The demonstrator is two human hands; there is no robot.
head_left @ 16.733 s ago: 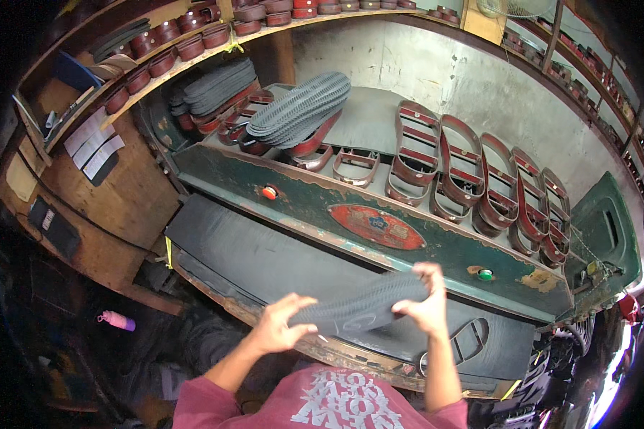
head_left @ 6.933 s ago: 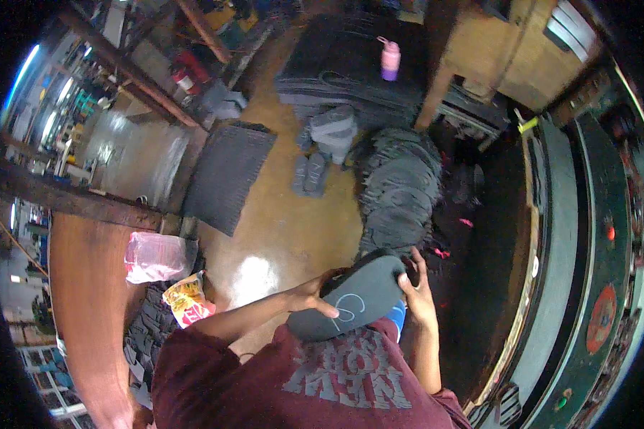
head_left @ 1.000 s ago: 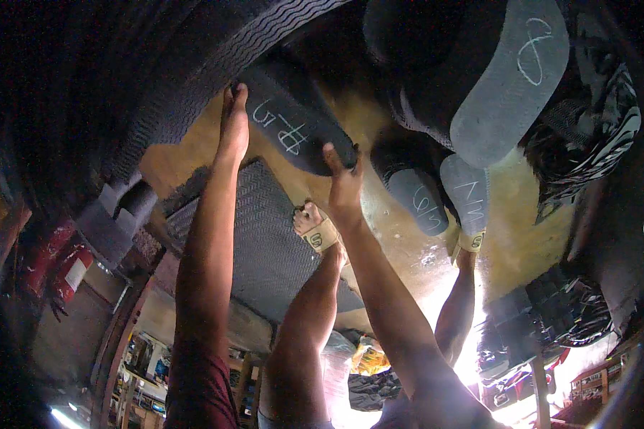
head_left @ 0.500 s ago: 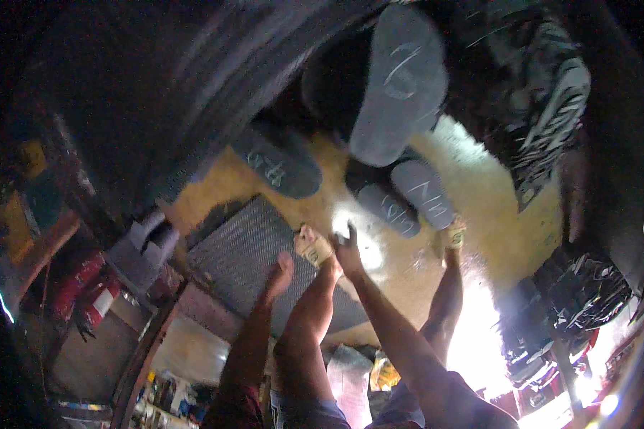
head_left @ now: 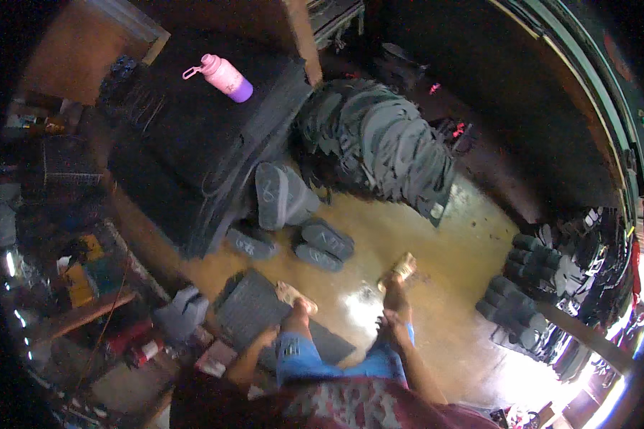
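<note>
My left hand (head_left: 267,335) is beside my left knee, over the dark ribbed mat (head_left: 254,306); its fingers are too unclear to tell whether they are closed. My right hand (head_left: 391,325) is at my right leg, fingers apart, and I see nothing held in it. Ahead of my feet lie grey sole-shaped pieces with pale chalk-like marks: a tall stack of soles (head_left: 273,196), a low pair of soles (head_left: 324,247) and a single pile of soles (head_left: 250,244). Neither hand touches them.
A pink and purple bottle (head_left: 225,77) stands on a large dark stack of sheets (head_left: 182,154). Behind the soles is a heap of grey cut pieces (head_left: 376,139). More dark stacks (head_left: 511,307) stand at the right, and a cluttered bench (head_left: 86,318) at the left.
The view has pulled back and up, so the soles look smaller and the bottle and heap show now. My hands have drawn back toward my knees.
</note>
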